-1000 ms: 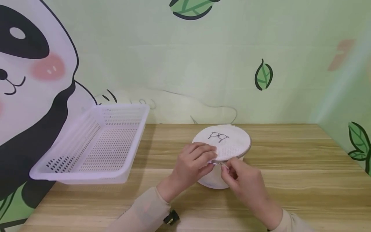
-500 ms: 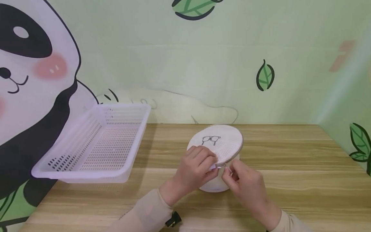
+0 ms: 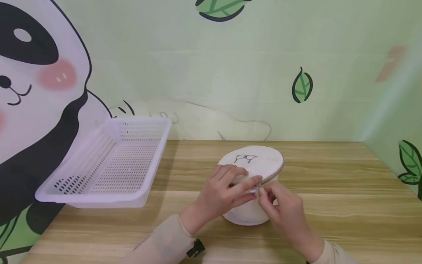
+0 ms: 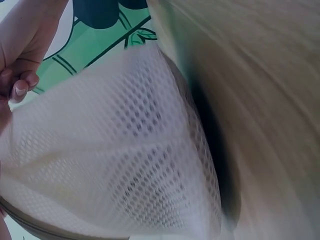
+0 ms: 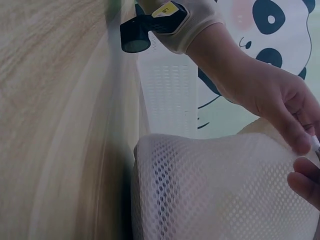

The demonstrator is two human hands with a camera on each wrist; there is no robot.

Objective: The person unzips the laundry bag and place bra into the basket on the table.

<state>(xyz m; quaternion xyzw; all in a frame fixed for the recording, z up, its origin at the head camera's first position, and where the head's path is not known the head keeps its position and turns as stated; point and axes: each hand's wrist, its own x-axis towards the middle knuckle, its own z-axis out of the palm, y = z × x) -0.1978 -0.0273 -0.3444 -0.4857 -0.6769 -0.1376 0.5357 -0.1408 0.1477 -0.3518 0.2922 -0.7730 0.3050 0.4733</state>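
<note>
A round white mesh laundry bag [image 3: 248,217] stands on the table, its lid [image 3: 268,157] bearing a line drawing of glasses. A greyish zipper [image 3: 273,176] runs round the lid's edge. My left hand [image 3: 219,192] grips the front rim by the zipper, with the index finger reaching right along it. Just to its right, my right hand [image 3: 287,207] pinches at the zipper's pull, which the fingertips mostly hide. Honeycomb mesh of the bag [image 4: 135,145] fills much of the left wrist view. In the right wrist view the left hand [image 5: 270,95] is at the bag's top edge.
A white perforated plastic basket [image 3: 140,196] stands to the left on the wooden table [image 3: 346,198]. Behind is a pale green wall cloth [image 3: 230,73] printed with leaves and a panda [image 3: 69,44]. A black strap device [image 5: 167,17] sits on the left wrist.
The bag tilted left, then came back right and slightly nearer. My left index finger has stretched out along the rim. My right hand has shifted slightly right along the zipper.
</note>
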